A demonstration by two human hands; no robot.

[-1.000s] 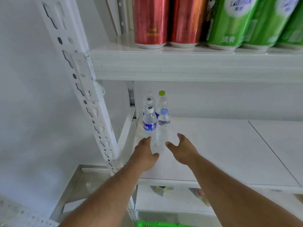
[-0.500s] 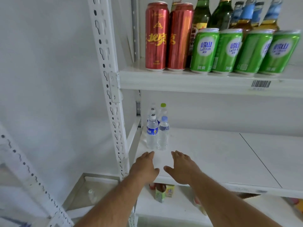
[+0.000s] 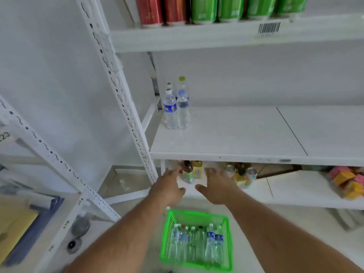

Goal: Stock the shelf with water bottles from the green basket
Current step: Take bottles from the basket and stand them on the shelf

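Both hands have drawn back from the middle shelf since the earlier frames and now hang lower, in front of the shelf's front edge and above the green basket (image 3: pixel 197 242), which has come fully into view on the floor. Inside the basket, water bottles (image 3: pixel 194 246) stand upright in a row, clear ones with white, red, dark and blue-labelled tops, packed close together. On the middle shelf (image 3: pixel 226 138), well apart from both hands and up at its back left corner, a small cluster of stocked bottles (image 3: pixel 176 110) stands upright and touching, one with a blue label in front and one with a yellow-green cap behind. The left hand (image 3: pixel 167 187) is held palm down with fingers straight and relaxed, holding nothing; the right hand (image 3: pixel 215 187) just beside it is likewise spread, thumb out, gripping nothing. The two hands are near each other but not touching, and the basket lies directly below and slightly nearer the person than they do. Behind the hands, on the lower shelf (image 3: pixel 295 194), sit small drink bottles (image 3: pixel 192 171), some cans (image 3: pixel 244 175) and pink and yellow packets (image 3: pixel 348 183). Above, red cans (image 3: pixel 162 9) and green cans (image 3: pixel 236 7) line the top shelf (image 3: pixel 197 36), which carries a barcode label (image 3: pixel 269 28). A white slotted upright (image 3: pixel 118 81) frames the shelving on the left.
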